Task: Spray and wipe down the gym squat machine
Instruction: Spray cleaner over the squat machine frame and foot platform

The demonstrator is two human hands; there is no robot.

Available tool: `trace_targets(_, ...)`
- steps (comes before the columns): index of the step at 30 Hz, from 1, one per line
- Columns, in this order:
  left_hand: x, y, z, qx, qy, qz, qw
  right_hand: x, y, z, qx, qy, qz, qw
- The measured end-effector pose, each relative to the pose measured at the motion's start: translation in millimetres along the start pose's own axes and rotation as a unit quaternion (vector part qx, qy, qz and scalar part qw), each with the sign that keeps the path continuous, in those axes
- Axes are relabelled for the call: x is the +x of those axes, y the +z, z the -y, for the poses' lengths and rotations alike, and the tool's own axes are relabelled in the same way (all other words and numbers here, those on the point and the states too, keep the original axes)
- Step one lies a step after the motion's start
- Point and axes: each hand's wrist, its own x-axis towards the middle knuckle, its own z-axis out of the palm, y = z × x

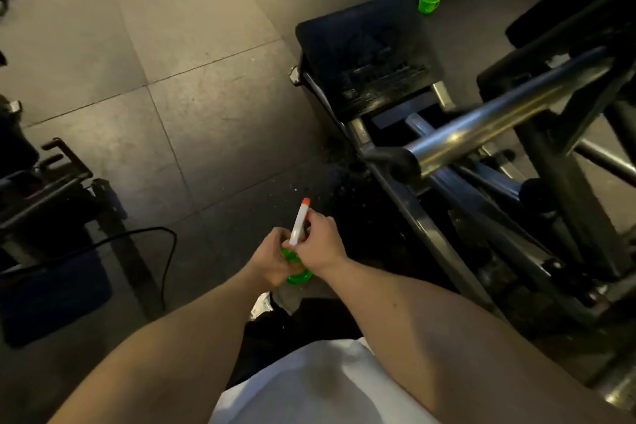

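While both hands meet in front of the torso, the translucent green plastic spray bottle (296,267) sits between them, low centre of view, well apart from the machine. Left hand (272,260) is wrapped round the bottle body, fingers curled closed on it. Right hand (318,241) is closed on the white trigger head w/ orange nozzle tip (300,221), fingers pinched narrow round the neck; can't tell if it's twisting the head or readying the trigger. A pale crumpled cloth (287,298) hangs just below the bottle, prob. tucked under the left hand, but the grip on it is hidden.

Handling, as a guess: bottle looks light, thin-walled, slightly squeezable; smooth plastic, could get slick if wet. Best held round the body w/ one hand, index on the trigger. Head is stiff moulded plastic, narrow and long. Cloth is soft, limp, will bunch easily.

Black steel squat machine frame (430,237) runs along the right side: square tubing, hard, matte, dusty-looking. Polished chrome round bar (499,113) crosses it, shiny and smooth, so spray will likely bead and run. Dark ribbed footplate (364,55) beyond it looks textured, so grime may sit in the grooves. Small green plastic cup (428,1) stands on the grey tiled floor (155,45) behind.
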Motion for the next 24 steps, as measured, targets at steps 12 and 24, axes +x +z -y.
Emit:
trace_targets(12, 100, -153, -31, 0.090, 0.048, 0.064, 0.993, 115, 39, 121, 0.006, 0.033, -0.069, 0.997)
trace_targets(24, 244, -184, -141, 0.235, 0.100, 0.100, 0.962, 250, -28, 138, 0.053, 0.071, -0.138, 0.986)
